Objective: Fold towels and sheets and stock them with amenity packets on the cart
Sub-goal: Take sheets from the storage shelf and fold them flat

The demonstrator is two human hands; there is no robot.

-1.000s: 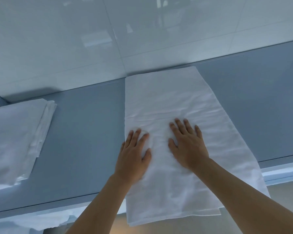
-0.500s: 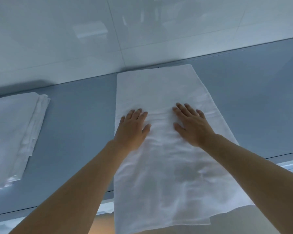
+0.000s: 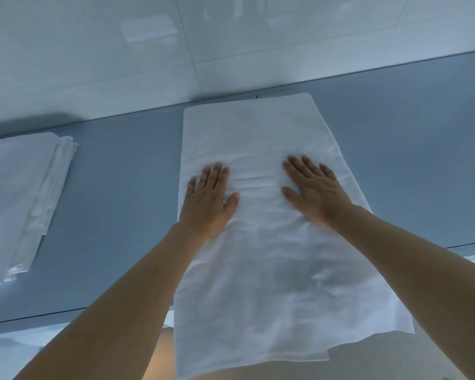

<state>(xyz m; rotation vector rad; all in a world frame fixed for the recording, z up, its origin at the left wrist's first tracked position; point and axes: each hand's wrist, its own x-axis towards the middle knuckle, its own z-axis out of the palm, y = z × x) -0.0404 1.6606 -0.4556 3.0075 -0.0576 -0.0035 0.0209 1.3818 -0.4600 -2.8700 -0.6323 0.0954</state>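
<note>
- Right now both palms lie flat on the sheet (image 3: 258,242), fingers straight and spread, pinching nothing: left hand (image 3: 207,200) by its left edge, right hand (image 3: 314,189) nearer the right edge.
- Between my hands a low ridge of wrinkles runs across the cloth, just past my fingertips.
- Beyond my fingers the sheet lies on the grey counter (image 3: 409,160), its far end close to the tiled wall (image 3: 231,45); behind my wrists it hangs over the near edge.
- Well off to the left of my left hand sits a folded stack (image 3: 19,198), apart from this one.
- I judge the cloth light, thin and limp: it will drape, crease easily and slide on the smooth top, so pressing flat suits it better than tugging.
- To fold, I would pinch the two hanging corners below my forearms and carry them over towards the far end, since a hold in the middle would only bunch it.
</note>
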